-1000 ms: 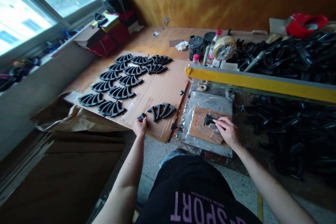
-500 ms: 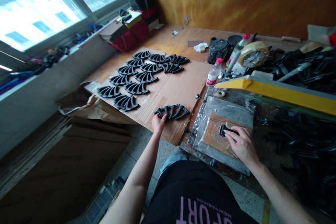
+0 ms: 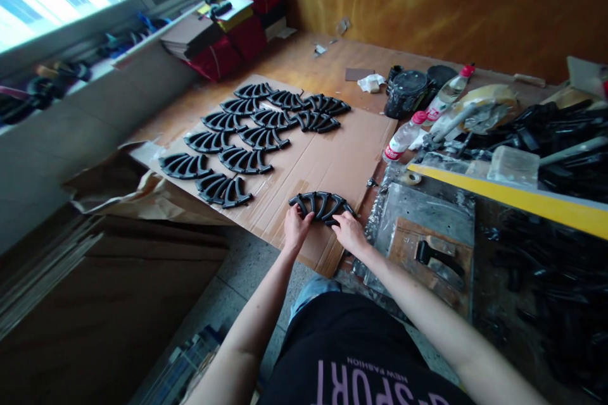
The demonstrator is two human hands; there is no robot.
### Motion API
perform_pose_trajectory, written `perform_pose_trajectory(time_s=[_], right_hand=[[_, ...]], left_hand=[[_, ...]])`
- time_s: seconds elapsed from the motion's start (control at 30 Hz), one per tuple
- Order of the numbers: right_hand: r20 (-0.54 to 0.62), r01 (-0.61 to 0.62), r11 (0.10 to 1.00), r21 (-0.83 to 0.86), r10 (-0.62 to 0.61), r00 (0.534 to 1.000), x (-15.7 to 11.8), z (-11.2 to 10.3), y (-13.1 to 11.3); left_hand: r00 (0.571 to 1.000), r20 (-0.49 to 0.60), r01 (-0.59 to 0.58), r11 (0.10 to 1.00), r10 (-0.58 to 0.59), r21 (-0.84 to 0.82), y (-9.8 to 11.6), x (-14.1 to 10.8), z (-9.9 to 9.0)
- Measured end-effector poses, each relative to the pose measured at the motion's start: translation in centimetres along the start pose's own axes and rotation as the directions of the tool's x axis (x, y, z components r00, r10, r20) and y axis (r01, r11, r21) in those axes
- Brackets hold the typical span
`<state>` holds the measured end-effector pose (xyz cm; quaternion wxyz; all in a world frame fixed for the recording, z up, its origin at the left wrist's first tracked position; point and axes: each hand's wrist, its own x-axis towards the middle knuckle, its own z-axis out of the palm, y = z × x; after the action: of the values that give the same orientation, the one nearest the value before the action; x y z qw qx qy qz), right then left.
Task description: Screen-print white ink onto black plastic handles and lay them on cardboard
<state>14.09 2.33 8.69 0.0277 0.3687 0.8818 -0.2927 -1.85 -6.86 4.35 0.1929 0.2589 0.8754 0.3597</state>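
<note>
A black curved, ribbed part lies at the near edge of the cardboard sheet. My left hand pinches its left end, and my right hand has its fingers closed on the right end. Farther back on the cardboard, several similar fan-shaped black parts are laid out in rows. To the right, a black handle-like piece rests on a brown block on top of a grey metal plate, with no hand on it.
Two red-capped bottles and a dark pot stand behind the plate. A yellow-edged board crosses the right side, with heaps of black pieces around it. Red boxes sit by the window; folded cardboard leans at lower left.
My right hand has left the black handle-like piece on the block and moved left to the right end of the ribbed part. My left hand stays at its left end. The view has shifted slightly.
</note>
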Motion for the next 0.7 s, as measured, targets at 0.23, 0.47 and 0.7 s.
perform_pose_trajectory(time_s=[0.23,0.47,0.7], right_hand=[[-0.029,-0.033,0.999,0.032,0.033,0.999,0.2,0.6,0.1],[-0.063,-0.019,0.998,0.066,0.023,0.998,0.3,1.3,0.9],[-0.103,-0.038,0.99,0.136,0.052,0.993,0.5,1.6,0.3]], left_hand=[[0.985,-0.014,-0.17,0.98,0.172,0.106,-0.3,0.9,0.0],[0.839,0.183,-0.543,0.762,0.513,0.352,1.6,-2.4,1.7],[0.842,0.261,-0.54,0.75,0.473,0.382,1.7,-1.5,2.4]])
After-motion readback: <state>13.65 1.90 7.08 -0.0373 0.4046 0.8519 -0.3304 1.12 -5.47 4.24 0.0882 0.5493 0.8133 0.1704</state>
